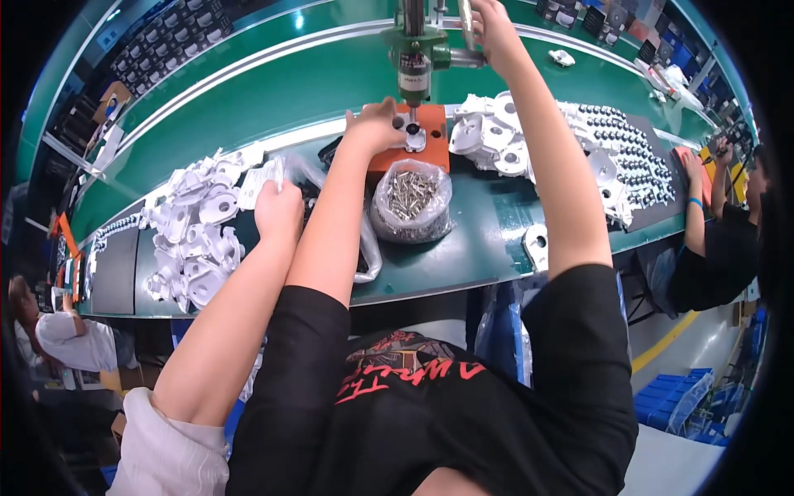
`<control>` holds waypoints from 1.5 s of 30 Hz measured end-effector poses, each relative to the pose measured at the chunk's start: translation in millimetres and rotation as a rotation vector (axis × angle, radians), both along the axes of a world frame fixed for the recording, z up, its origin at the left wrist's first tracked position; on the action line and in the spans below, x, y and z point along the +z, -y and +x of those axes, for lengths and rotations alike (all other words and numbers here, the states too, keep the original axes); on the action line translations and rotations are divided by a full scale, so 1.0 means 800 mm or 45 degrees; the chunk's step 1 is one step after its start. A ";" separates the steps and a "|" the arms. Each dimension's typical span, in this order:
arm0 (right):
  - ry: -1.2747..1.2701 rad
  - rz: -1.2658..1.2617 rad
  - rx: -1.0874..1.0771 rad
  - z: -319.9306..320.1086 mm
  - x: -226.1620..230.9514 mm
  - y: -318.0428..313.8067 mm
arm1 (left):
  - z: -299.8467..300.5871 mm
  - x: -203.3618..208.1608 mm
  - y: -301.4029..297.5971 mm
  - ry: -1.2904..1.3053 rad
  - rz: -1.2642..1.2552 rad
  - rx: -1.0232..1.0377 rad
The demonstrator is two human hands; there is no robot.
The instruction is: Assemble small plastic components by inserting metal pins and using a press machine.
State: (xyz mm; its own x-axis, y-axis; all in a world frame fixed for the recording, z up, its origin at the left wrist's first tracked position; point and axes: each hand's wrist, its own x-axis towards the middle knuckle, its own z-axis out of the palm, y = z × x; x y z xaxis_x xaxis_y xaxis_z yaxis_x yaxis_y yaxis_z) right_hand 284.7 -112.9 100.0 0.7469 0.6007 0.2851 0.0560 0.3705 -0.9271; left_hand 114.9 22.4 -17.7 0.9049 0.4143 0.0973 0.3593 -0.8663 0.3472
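A green hand-lever press (414, 76) stands at the far middle of the bench, its ram down over an orange fixture block (436, 124). On the block sits a small white plastic part (415, 142) with a black piece at its centre, under the ram. My left hand (374, 128) reaches in from the left, thumb and fingers bent about that part's near edge; the exact fingertip contact is partly hidden. Up at the right, my right hand (495, 37) wraps round the press lever (466, 23). Directly before the block stands a clear bag of small metal pins (411, 197).
White plastic parts lie heaped left (198, 219) and right (495, 136). Rows of small black-and-white pieces (633, 157) cover a dark mat at right. A co-worker's hand (279, 207) holds a white piece close to my left forearm. Other people sit at both sides.
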 end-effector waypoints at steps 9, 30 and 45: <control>0.446 -0.115 -0.403 -0.109 -0.163 0.148 | 0.032 0.023 0.040 -0.042 -0.137 0.368; 0.215 -0.425 -0.192 -0.176 -0.279 0.155 | -0.026 -0.005 0.048 0.972 -0.257 0.455; 0.403 -0.459 -0.276 -0.165 -0.296 0.156 | 0.153 -0.084 -0.114 0.834 -0.561 0.684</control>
